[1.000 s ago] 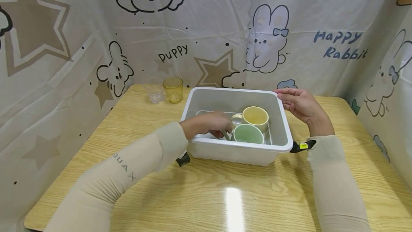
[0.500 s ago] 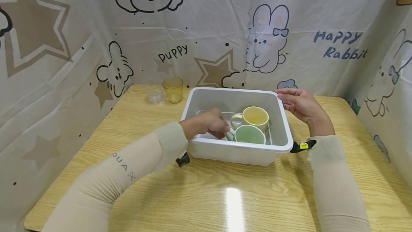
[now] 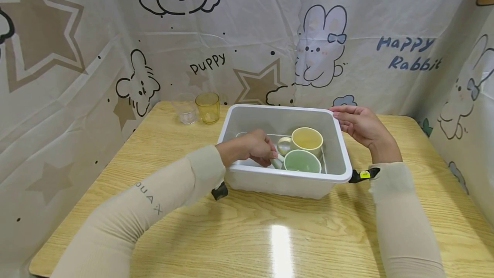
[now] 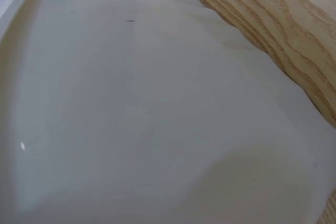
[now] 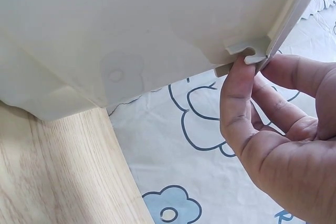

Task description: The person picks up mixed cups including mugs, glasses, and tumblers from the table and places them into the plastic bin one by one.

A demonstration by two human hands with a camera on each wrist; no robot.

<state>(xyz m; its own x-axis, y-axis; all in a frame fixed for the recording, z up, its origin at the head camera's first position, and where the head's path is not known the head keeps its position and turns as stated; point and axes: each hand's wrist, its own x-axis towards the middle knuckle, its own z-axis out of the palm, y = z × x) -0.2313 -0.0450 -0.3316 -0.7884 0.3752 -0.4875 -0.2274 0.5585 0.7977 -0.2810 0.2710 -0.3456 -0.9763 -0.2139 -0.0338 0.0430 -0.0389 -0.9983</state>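
Note:
Inside a white plastic tub (image 3: pixel 278 184), a green mug (image 3: pixel 302 162) stands near the front wall. My left hand (image 3: pixel 256 146) reaches over the tub's left side and pinches the mug's handle. Behind the green mug stands a yellow mug (image 3: pixel 307 138), its handle pointing left. At the back right corner, my right hand (image 3: pixel 360 124) grips the tub's rim between thumb and fingers. The right wrist view has that hand (image 5: pixel 278 124) at the corner, fingertips under the lip. Only the tub's outer wall (image 4: pixel 136 98) fills the left wrist view, so the left fingers are hidden there.
A clear glass (image 3: pixel 187 110) and an amber glass (image 3: pixel 208 108) stand at the back left of the wooden table (image 3: pixel 216 235). A patterned cloth (image 3: pixel 247 33) hangs behind and along both sides.
The left hand, blurred at the handle a second ago, is now steady there. The green mug has shifted slightly to the right. The right hand and the tub have stayed put.

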